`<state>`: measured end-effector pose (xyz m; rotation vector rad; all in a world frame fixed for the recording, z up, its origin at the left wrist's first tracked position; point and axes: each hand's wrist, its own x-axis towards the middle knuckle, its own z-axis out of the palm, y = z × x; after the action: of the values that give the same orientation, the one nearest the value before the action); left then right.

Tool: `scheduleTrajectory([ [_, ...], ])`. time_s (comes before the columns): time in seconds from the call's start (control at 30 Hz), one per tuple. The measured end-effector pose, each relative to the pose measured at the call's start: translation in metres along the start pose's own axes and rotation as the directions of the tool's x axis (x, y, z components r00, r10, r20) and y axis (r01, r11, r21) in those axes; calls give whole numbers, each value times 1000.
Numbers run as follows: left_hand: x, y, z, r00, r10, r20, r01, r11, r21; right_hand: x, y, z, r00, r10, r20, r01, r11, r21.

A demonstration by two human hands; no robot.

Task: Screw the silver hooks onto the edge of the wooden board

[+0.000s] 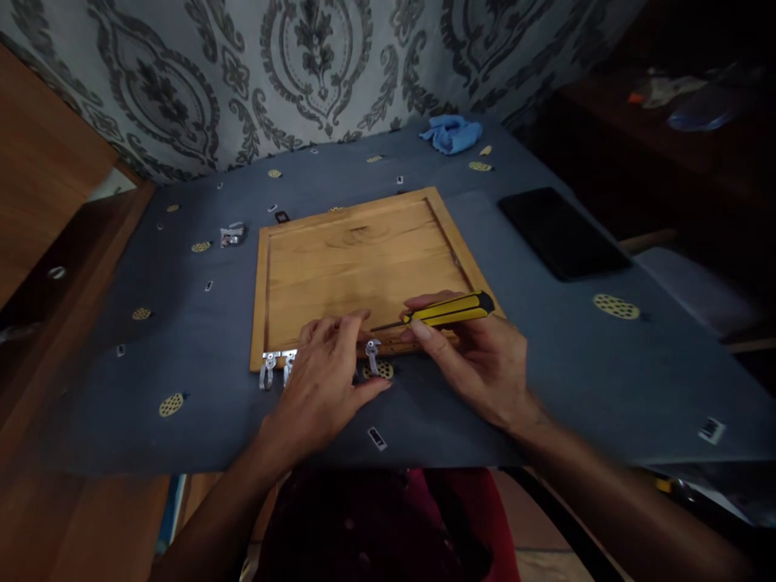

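Observation:
In my right hand (pixel 478 356), a screwdriver (pixel 454 309) with a yellow and black handle is held nearly level, its shaft pointing left. The tip is close to my left fingers, above a small metal hook (pixel 372 356) on the near edge of a framed wooden board (pixel 357 259). My left hand (pixel 327 368) lies over that same edge, fingers bent onto the wood and thumb spread away below. Left of it, more metal hooks (pixel 270 370) sit along the edge, partly covered by the hand. Whether the left fingertips touch a screw is hidden.
The board lies on a dark blue patterned tablecloth (pixel 200 347). Beyond its left side is a small pile of metal hooks (pixel 233 234). A black tablet (pixel 563 233) lies to the right, a crumpled blue cloth (pixel 452 133) at the back. A patterned curtain (pixel 315 65) hangs behind.

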<state>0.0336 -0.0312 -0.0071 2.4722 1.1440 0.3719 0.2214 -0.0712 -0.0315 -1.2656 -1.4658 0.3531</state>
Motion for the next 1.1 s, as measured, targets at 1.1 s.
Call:
scheduleTrajectory([
  [1.1, -2, -4, 4, 998, 26, -51, -27, 1000, -6, 12, -9, -1, 971, -172, 165, 203, 960, -192],
])
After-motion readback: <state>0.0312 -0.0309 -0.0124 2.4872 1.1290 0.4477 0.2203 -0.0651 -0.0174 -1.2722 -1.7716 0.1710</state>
